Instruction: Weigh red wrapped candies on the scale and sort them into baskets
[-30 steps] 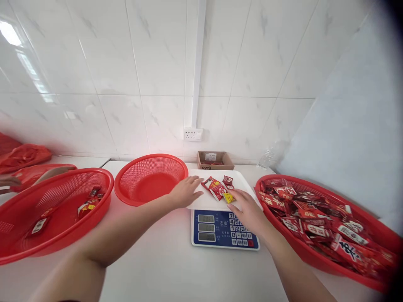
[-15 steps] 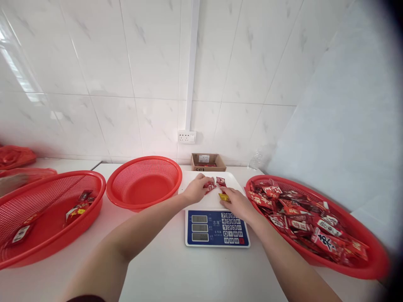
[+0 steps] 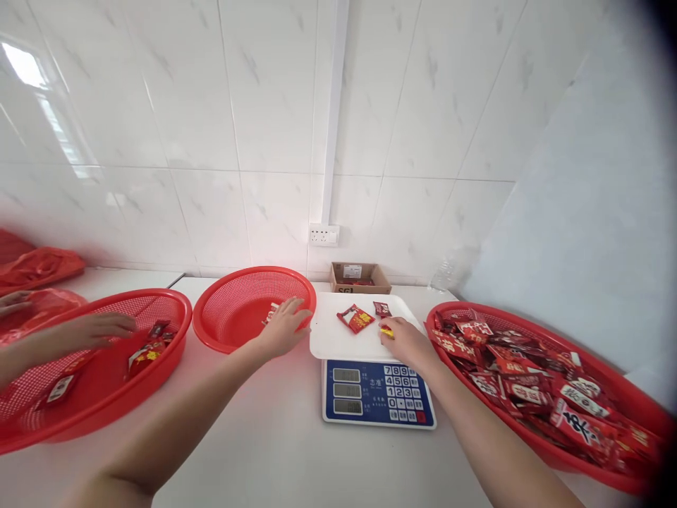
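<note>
My left hand point(image 3: 285, 328) hovers over the near right rim of the middle red basket point(image 3: 211, 310), fingers spread and holding nothing. Just beyond my fingertips, a small red-and-white packet point(image 3: 271, 312) shows inside that basket. On the white pan point(image 3: 331, 346) of the digital scale, my right hand point(image 3: 406, 342) has its fingers closed on a small yellow packet point(image 3: 388, 331), mostly covered by the fingers. A red packet with yellow print point(image 3: 356, 318) lies flat on the pan beside it. Behind the right fingertips rests a smaller dark red packet point(image 3: 382, 309).
At right, a big red basket point(image 3: 521, 455) is heaped with red packets. Another red basket point(image 3: 174, 339) at left holds a few packets; another person's hand point(image 3: 100, 330) reaches over it. Behind the scale stands a cardboard box point(image 3: 378, 279). The scale's keypad point(image 3: 405, 395) faces me.
My left hand has moved left from the pan to the middle basket and opened, leaving a packet there. My right hand stays at the pan. Another person's hands have appeared at left.
</note>
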A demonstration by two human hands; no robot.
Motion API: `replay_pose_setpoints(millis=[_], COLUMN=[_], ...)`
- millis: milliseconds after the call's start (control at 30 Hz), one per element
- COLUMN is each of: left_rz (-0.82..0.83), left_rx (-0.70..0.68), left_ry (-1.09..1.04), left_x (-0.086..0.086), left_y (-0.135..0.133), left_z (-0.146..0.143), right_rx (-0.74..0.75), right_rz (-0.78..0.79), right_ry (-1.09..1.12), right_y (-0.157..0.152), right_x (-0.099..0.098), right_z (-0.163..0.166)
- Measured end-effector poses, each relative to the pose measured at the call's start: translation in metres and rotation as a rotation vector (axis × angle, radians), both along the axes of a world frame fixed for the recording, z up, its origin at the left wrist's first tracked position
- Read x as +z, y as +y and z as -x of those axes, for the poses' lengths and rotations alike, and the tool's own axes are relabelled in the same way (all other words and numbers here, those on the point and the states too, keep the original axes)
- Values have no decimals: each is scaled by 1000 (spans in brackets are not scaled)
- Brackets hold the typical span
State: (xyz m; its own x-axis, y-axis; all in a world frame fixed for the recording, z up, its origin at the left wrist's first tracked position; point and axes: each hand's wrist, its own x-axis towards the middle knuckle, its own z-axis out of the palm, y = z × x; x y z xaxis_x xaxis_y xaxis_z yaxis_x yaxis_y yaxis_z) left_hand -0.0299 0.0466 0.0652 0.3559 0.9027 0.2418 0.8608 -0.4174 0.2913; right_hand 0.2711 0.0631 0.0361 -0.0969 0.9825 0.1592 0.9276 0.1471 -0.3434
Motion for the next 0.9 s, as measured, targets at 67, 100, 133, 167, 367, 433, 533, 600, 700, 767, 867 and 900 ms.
replay_pose_setpoints(millis=[67, 100, 133, 167, 367, 433, 533, 600, 700, 767, 867, 900], left_rz=[-39, -54, -58, -46, 420, 490, 372, 278, 175, 123, 60, 52], left_rx=[-78, -120, -164, -211, -334, -254, -31, 77, 163, 232, 333, 351], left_ry=[-48, -93, -148, -214, -757, -818, -768, -726, -635, -458, -151, -98], left_x=[-4, -4, -3, -2, 7, 7, 6, 5, 2, -2, -10, -12], left_y=[-5, -6, -8, -10, -17, -15, -11, -9, -9, -11, -16, -18], left_z=[-10, -16, -23, -29, -65, -66, -50, -32, -6, 4, 10, 12], right_rx=[-32, -46, -52, -43, 271, 275, 167, 75, 58, 125, 263, 297], right_rz=[-16, -32, -43, -44, 207, 202, 186, 197, 232, 248, 294, 311], right_ry=[32, 43, 77, 154, 862, 908, 1053, 1190, 1324, 1371, 1399, 1382], right_y=[0, -1, -3, -6, -35, -38, -28, -15, 4, 13, 21, 22], right_x=[3, 6, 10, 15, 43, 41, 30, 25, 30, 42, 60, 62], right_z=[5, 8, 12, 18, 65, 74, 77, 78, 90, 106, 131, 136])
